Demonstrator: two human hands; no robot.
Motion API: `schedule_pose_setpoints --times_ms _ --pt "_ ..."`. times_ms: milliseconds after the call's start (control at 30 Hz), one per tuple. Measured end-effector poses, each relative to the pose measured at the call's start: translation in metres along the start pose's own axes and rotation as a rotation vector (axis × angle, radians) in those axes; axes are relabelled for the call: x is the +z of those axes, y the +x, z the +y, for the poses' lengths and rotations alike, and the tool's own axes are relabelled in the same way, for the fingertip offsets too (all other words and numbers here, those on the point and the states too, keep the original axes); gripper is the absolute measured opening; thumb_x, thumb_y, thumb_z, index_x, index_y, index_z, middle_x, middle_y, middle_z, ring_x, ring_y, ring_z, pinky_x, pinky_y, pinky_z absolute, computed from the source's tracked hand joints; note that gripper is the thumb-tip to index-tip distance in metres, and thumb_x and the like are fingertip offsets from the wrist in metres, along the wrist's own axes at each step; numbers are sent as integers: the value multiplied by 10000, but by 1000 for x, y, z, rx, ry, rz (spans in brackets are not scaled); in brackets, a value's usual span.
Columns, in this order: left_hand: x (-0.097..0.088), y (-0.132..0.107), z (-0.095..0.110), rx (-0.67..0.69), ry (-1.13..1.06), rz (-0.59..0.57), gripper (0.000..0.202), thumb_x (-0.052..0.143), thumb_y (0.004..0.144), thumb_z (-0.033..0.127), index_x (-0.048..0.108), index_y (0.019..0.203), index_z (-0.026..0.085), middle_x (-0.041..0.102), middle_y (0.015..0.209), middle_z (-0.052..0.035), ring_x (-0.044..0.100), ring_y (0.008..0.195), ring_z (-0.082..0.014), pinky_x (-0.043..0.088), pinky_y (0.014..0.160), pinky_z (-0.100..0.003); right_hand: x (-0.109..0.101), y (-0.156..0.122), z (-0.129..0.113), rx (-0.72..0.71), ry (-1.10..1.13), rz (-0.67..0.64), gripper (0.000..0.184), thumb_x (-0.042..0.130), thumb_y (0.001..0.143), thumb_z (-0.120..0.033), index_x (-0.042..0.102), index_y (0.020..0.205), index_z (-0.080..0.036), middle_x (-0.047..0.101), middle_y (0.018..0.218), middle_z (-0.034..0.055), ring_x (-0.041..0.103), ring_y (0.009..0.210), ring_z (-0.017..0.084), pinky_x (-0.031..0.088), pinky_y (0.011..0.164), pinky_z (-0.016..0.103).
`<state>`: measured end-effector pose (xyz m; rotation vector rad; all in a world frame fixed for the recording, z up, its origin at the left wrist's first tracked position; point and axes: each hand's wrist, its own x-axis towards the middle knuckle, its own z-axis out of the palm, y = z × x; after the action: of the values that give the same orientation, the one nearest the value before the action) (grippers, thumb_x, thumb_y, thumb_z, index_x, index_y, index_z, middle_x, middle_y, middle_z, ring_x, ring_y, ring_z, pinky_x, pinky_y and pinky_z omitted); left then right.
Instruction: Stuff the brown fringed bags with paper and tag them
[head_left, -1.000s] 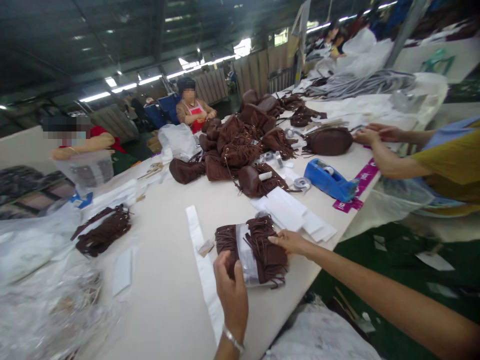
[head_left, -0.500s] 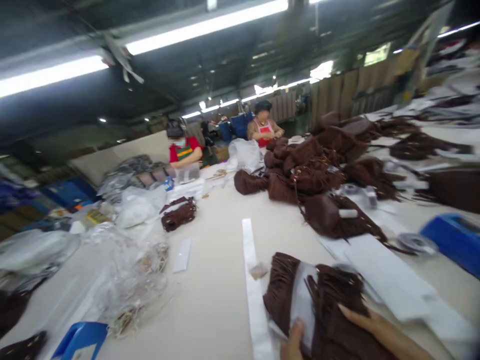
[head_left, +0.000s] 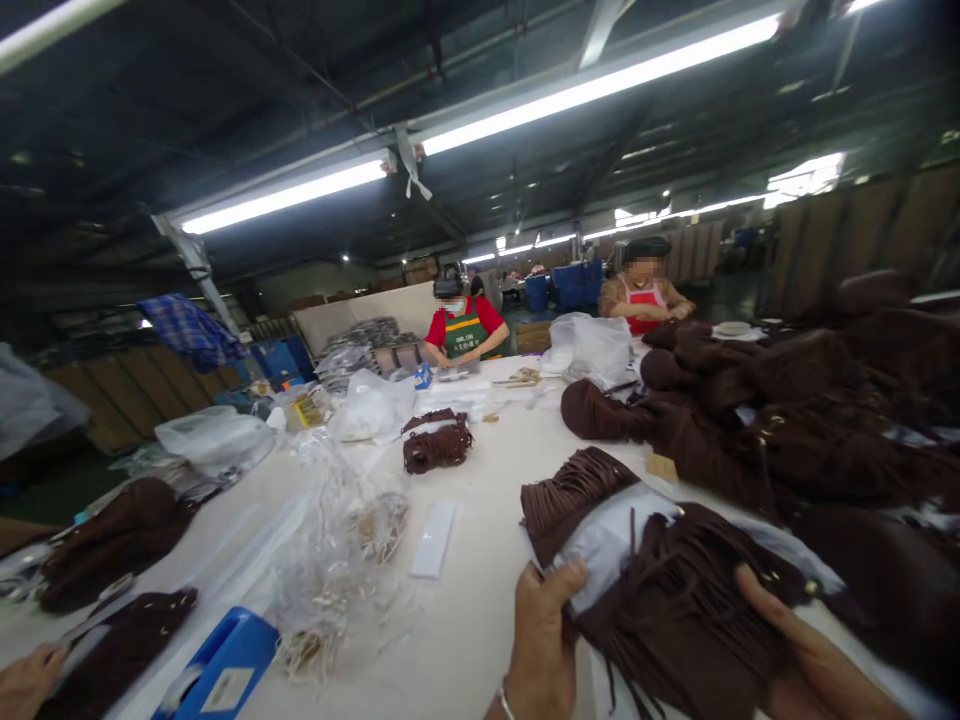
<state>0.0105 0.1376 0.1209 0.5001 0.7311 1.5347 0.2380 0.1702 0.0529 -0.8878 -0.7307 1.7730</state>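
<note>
Fringed bag lifted, both hands gripping, clear plastic seemingly holding cords

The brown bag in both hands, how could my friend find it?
Find the white table, then the dark brown bag heap at right. Nearer the camera is a brown fringed bag with a pale band. Only it has the left hand and right hand on it.

Long white fluorescent tubes glare beneath a dim, dark roof; a distant bright window burns out. Soft light covers the pale, flat bench; the dark brown fringed bundle reads clearer than heaped brown bags blurred near the right edge.
</note>
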Motion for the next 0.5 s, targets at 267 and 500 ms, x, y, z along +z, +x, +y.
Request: schedule_pose_setpoints --times_ms 267,500 --pt "-82 91 70 65 -121 66 523 677 794 477 593 1223 191 657 1198 -105 647 1026 -209 533 854 -328 144 149 -15 93 126 -112 391 652 849 -286 584 1228 -213 670 1216 70 599 1171 250 506 1023 420" --pt "-163 76 32 -24 -155 328 489 622 822 505 576 1177 172 611 1251 -145 641 1065 -269 511 901 -408 261 271 13 67 185 -247 207 625 878 -265 621 1067 -183 738 1014 51 687 969 194 579 866 352"
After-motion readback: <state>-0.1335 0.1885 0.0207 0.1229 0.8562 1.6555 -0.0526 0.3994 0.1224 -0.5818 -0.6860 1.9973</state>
